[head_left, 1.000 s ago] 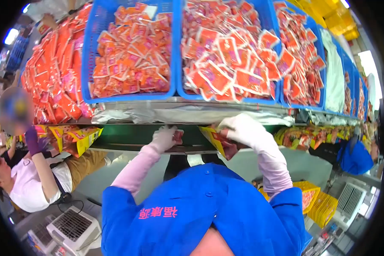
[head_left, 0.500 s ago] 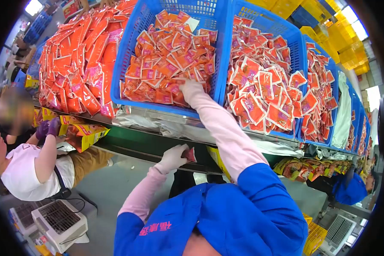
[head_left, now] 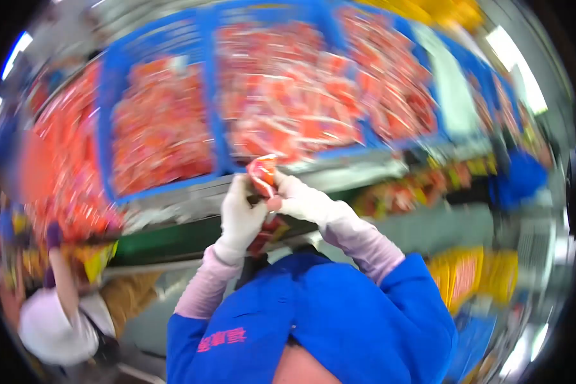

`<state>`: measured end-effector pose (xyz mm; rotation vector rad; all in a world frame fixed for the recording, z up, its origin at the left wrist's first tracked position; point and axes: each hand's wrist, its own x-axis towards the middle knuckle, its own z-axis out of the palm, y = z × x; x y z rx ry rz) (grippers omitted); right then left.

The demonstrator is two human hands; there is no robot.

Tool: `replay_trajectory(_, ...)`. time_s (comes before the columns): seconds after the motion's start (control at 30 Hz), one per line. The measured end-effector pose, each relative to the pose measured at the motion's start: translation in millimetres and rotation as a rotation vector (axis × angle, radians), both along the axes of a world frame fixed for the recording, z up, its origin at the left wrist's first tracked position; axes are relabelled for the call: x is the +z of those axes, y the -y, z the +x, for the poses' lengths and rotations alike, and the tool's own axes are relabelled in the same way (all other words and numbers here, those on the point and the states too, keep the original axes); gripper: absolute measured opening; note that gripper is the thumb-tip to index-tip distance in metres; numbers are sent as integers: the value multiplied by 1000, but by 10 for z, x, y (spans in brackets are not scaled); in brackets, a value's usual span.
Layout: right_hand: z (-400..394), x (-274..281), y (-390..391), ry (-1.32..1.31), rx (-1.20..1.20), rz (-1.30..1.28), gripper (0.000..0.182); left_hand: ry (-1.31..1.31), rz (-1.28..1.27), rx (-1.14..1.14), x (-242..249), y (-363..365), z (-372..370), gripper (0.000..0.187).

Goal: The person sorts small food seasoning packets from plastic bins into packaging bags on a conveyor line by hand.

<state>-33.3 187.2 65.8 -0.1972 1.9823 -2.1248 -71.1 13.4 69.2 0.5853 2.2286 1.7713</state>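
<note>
In front of my chest, both gloved hands meet over the near edge of the bins. A small red-and-white sachet [head_left: 261, 173] sticks up between them. My left hand [head_left: 240, 211] is closed on the sachet's left side, and the fingers of my right hand [head_left: 301, 200] pinch it from the right. Just under the hands hangs a dark red packaged thing [head_left: 269, 233], smeared by motion. Straight ahead, a blue bin [head_left: 221, 128] full of similar red sachets [head_left: 288, 102] stands close beyond my fingertips.
More blue bins with sachets run to the right, one with a pale cloth [head_left: 451, 83] over it. Large red pouches [head_left: 67, 153] are heaped at the left. A green conveyor belt [head_left: 166, 243] passes below the bins. A person in white [head_left: 61, 326] stands left, another in blue [head_left: 521, 179] right.
My right hand has left the sachet bin and joined my left hand at the sachet. My view has swung right, so the bins sit further left and look blurred.
</note>
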Motion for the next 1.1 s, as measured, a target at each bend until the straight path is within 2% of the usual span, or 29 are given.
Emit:
replay_trajectory(0.03, 282, 122, -257, 54, -69, 46, 61, 305, 173, -128, 159, -233, 145, 35)
replay_trajectory(0.07, 518, 237, -476, 104, -106, 80, 63, 161, 155, -222, 68, -486, 259, 38)
replay_trajectory(0.1, 824, 297, -809, 172, -231, 289, 56, 51, 69, -348, -29, -764, 379, 40)
replay_trajectory(0.13, 1107, 181, -1102, 59, -398, 259, 46, -69, -11, -450, -96, -982, 470, 43)
replay_trajectory(0.17, 1394, 182, -1485, 189, -588, 187, 38, -147, -12, -507, -123, -1290, 646, 49)
replay_trajectory(0.2, 1500, 572, -1658, 138, -756, 238, 36, -307, -74, -511, 49, -1502, 782, 54)
replay_trajectory(0.23, 1829, 233, -1992, 194, -1002, 182, 30, -449, -15, -582, 17, -1690, 868, 56)
replay_trajectory(0.27, 2062, 209, -2298, 152, -1031, 236, 25, -589, 45, -649, -30, -1896, 939, 58)
replay_trajectory(0.3, 2162, 334, -2395, 27, -1002, 165, 27, -695, 14, -762, -31, -2092, 1037, 59)
replay_trajectory(0.33, 2225, 368, -2439, 26, -990, 237, 25, -797, -25, -872, -40, -2235, 1141, 61)
replay_trajectory(0.37, 2256, 414, -2460, 90, -789, 584, 24, -941, -231, -888, -222, -2287, 1285, 61)
replay_trajectory(0.4, 2235, 428, -2460, 124, -549, 918, 24, -907, -445, -950, -447, -2315, 1341, 55)
replay_trajectory(0.47, 2066, 9, -2339, -57, -121, 1310, 21, 173, -237, -456, -1448, -2372, 1526, 46)
replay_trajectory(0.53, 1672, -150, -1939, 176, 470, 1711, 19, 3, -375, -502, -432, -2032, 1344, 32)
replay_trajectory(0.6, 1572, -1037, -1823, 31, 496, 1665, 21, -924, -619, -880, -636, -1860, 1280, 18)
replay_trajectory(0.67, 1225, -1762, -1593, 34, 434, 1572, 28, -1183, -523, -594, -727, -1627, 1329, 15)
replay_trajectory(0.7, 1151, -1764, -1537, -7, 449, 1586, 28, -1099, -636, -726, -672, -1486, 1228, 16)
replay_trajectory(0.73, 1035, -1751, -1516, -30, 463, 1558, 26, -940, -623, -757, -775, -1356, 1170, 15)
replay_trajectory(0.8, 776, -1719, -1360, -56, 485, 1492, 24, -981, -697, -696, -793, -1115, 1058, 14)
replay_trajectory(0.87, 778, -1650, -1103, -23, 530, 1402, 21, -887, -672, -668, -655, -835, 914, 12)
replay_trajectory(0.93, 767, -1548, -820, 29, 548, 1309, 19, -920, -559, -567, -634, -581, 771, 11)
replay_trajectory(0.97, 640, -867, -480, 131, 452, 1475, 21, -914, -546, -573, -625, -479, 726, 11)
replay_trajectory(1.0, 619, -1235, -452, 151, 443, 1476, 21, -875, -523, -584, -618, -368, 667, 10)
replay_trajectory(1.03, 626, -1865, -411, 100, 544, 1381, 22, -834, -500, -607, -624, -233, 613, 9)
replay_trajectory(1.07, 635, -2224, -378, 48, 639, 1286, 25, -834, -484, -632, -649, -107, 559, 9)
replay_trajectory(1.1, 394, -1576, -71, -11, 718, 1402, 24, -821, -586, -713, -680, 0, 501, 9)
